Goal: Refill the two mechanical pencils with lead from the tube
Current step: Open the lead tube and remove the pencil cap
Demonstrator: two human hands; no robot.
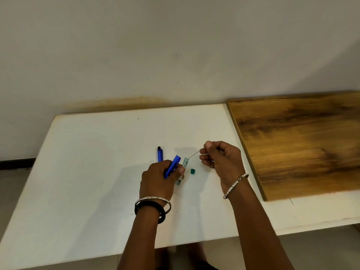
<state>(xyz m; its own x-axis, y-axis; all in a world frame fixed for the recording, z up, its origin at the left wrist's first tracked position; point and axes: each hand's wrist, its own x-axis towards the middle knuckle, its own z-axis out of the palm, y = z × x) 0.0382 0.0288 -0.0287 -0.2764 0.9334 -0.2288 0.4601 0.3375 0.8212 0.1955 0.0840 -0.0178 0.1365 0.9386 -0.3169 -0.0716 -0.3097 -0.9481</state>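
Just below the frame's centre, the left hand [158,179] gripped a blue pencil [173,166] and the lead tube [183,168] together; the right hand [222,160] pinched a thin lead [193,154] reaching to the tube's mouth. The second pencil [160,153] lay just above.

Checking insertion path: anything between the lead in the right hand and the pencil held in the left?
Nothing visible. The lead, pinched by the right hand, ends at the tube mouth; the held pencil sits beside it.
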